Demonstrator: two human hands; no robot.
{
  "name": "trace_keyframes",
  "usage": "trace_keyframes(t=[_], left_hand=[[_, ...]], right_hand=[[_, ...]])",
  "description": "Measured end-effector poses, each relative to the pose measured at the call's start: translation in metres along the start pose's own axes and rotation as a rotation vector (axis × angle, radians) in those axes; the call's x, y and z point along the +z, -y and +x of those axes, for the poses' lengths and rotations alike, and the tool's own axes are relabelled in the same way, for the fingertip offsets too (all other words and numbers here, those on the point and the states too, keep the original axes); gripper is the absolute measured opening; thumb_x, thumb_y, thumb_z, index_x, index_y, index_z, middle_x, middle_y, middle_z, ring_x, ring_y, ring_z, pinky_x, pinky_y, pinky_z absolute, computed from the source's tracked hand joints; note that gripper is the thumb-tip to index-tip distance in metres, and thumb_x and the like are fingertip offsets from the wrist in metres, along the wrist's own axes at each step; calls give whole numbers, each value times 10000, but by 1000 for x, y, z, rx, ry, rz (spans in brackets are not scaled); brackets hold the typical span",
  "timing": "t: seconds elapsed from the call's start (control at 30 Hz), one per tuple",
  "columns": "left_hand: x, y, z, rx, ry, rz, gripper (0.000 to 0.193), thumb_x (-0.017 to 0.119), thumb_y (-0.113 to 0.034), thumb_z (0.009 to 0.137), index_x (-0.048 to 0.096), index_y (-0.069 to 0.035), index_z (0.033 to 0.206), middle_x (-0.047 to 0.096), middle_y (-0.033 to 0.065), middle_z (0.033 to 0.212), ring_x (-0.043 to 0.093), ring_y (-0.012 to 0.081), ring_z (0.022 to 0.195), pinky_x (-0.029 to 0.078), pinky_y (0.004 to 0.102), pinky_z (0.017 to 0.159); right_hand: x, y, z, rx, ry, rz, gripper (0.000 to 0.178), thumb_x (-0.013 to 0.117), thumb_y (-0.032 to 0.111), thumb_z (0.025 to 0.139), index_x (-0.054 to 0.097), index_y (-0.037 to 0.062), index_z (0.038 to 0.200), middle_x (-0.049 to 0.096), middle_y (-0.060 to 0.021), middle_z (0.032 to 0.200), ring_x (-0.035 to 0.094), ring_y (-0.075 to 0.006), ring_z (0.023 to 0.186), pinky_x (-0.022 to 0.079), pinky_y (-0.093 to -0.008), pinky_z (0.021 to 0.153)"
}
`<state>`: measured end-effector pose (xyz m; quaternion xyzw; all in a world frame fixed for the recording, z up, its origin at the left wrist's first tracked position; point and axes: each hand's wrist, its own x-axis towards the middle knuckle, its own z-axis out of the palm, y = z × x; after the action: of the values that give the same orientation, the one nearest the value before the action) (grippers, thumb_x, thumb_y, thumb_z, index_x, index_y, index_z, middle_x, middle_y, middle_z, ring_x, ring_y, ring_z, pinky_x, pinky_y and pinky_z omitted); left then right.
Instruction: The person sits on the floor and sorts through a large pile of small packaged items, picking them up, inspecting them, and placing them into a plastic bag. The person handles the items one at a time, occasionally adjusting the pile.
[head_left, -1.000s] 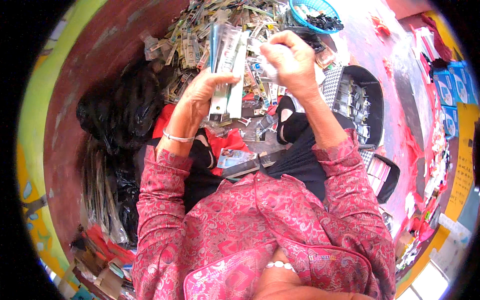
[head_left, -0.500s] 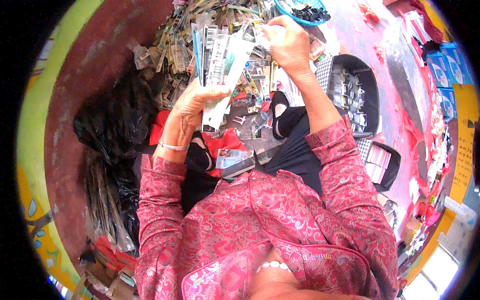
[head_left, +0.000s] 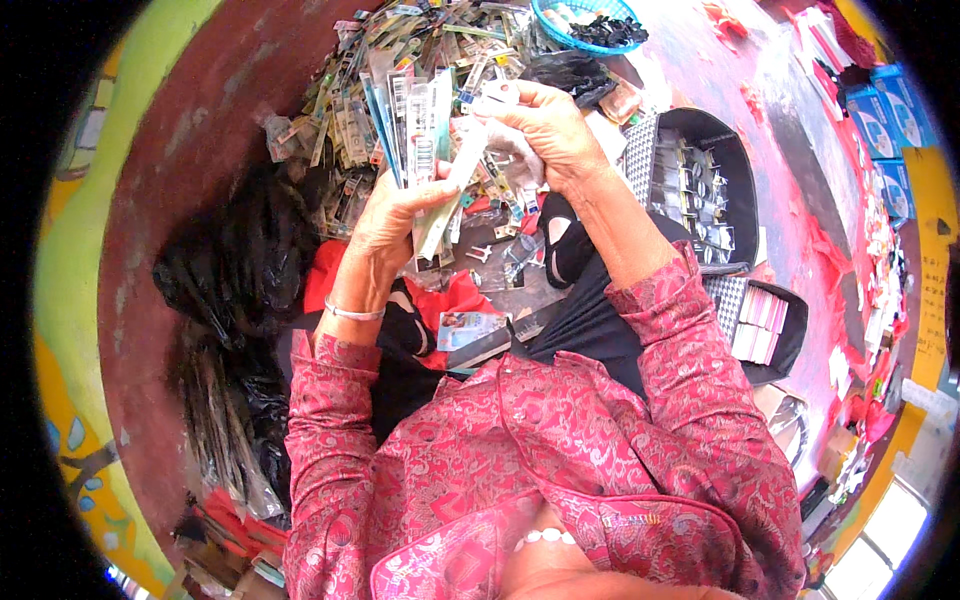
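Note:
My left hand (head_left: 388, 218) is closed round a fanned bundle of long, narrow printed packets (head_left: 418, 125) in clear plastic, with the thumb across their front. Between the thumb and fingers of my right hand (head_left: 558, 138) is the upper end of a pale strip-shaped packet (head_left: 468, 158), leaning right from the bundle. Crumpled whitish material (head_left: 517, 158) hangs under my right fingers; its kind is unclear. Beyond both hands spreads a large heap of similar narrow packets (head_left: 345, 120). Small white pieces and a picture card (head_left: 468, 328) lie between my feet.
A blue basket (head_left: 560, 38) holding black pieces stands at the far right of the heap, near a black plastic bag (head_left: 570, 78). To my right are two open checked boxes (head_left: 742, 160) (head_left: 790, 345) with packaged goods. Black bags (head_left: 235, 265) lie to my left.
My right hand has come down and left to the bundle, onto the pale packet's end. The pale packet now leans further right. My left hand still holds the bundle.

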<state>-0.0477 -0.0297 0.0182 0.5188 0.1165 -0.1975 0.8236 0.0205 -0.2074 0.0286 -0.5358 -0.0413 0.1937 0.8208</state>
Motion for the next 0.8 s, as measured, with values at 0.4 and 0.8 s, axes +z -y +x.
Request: trace_keyframes(t=[0.4,0.8], left_hand=[[6,2,1,8,85,-169,300,646,-91,691,531,-15,957,594,76,791,564,143,636,462,240,585],[-6,0,13,70,61,-224,334,632,-36,681,499,-12,986,544,37,761,526,119,608,433,225,566]], right_hand=[[21,-6,-3,-62,42,-103,101,617,90,754,594,-1,792,594,-39,724,556,-83,626,465,-215,549],[6,7,17,10,-74,-145,127,642,105,734,602,3,798,603,-47,725,560,-100,606,451,-210,548]])
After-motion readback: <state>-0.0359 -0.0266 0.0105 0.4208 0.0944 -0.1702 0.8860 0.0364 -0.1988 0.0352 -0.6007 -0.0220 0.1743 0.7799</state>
